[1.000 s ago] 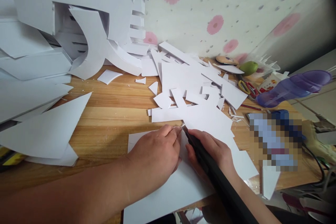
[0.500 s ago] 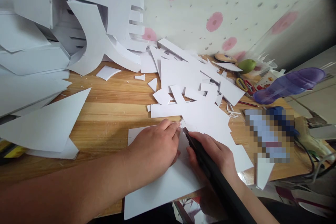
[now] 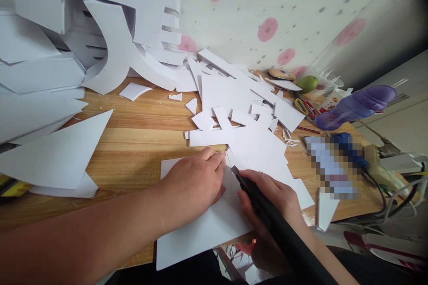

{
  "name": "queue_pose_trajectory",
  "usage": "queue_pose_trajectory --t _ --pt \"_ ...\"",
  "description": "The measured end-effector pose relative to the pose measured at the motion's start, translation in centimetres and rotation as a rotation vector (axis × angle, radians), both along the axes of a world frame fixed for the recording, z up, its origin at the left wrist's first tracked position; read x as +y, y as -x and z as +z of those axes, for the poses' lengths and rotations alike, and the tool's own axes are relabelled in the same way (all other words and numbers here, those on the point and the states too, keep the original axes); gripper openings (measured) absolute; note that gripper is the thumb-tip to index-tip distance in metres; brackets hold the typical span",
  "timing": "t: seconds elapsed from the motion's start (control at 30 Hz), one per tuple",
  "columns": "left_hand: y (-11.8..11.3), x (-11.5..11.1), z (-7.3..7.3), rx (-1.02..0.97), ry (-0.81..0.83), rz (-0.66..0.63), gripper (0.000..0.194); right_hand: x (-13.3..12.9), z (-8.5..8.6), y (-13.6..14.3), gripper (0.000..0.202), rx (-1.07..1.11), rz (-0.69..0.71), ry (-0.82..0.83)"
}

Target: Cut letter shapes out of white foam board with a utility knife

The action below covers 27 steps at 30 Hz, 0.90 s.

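A plain white rectangular board (image 3: 200,236) lies on the light brown wooden table (image 3: 133,151) at its near edge. The left hand (image 3: 195,182) presses on the board's upper part, fingers together; its palm is hidden, so whether it is open or closed cannot be told. The right hand (image 3: 272,198) grips a long black tool (image 3: 277,227), its tip over the board beside the left fingertips. Cut white pieces (image 3: 224,91) are heaped toward the table's far edge. Near its far right corner are a translucent purple bottle (image 3: 356,107), red-and-yellow-handled scissors (image 3: 306,109) and a green oval fruit (image 3: 307,83).
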State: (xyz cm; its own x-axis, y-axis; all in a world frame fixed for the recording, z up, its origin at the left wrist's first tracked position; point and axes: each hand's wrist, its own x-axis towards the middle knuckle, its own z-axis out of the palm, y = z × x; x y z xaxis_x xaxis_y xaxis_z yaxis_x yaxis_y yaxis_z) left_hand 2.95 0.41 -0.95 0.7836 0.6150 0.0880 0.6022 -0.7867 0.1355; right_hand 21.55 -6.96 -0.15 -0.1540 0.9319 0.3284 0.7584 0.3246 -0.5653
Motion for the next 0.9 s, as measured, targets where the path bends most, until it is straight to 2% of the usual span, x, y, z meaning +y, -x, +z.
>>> queue_pose_trajectory --t 0.23,0.4,0.67,0.9 --pt "0.0 0.2 0.0 0.006 0.032 0.002 0.043 0.1 0.6 -0.2 0.022 0.035 0.000 0.072" --pt "0.2 0.1 0.0 0.009 -0.011 -0.016 0.045 0.3 0.9 -0.4 0.022 0.035 0.017 0.103" --pt "0.0 0.1 0.8 0.089 0.049 -0.005 0.045 0.7 1.2 -0.6 0.021 0.037 0.037 0.145" --pt "-0.1 0.2 0.2 0.022 0.016 -0.016 0.047 1.9 2.1 -0.6 0.018 0.039 0.039 0.248"
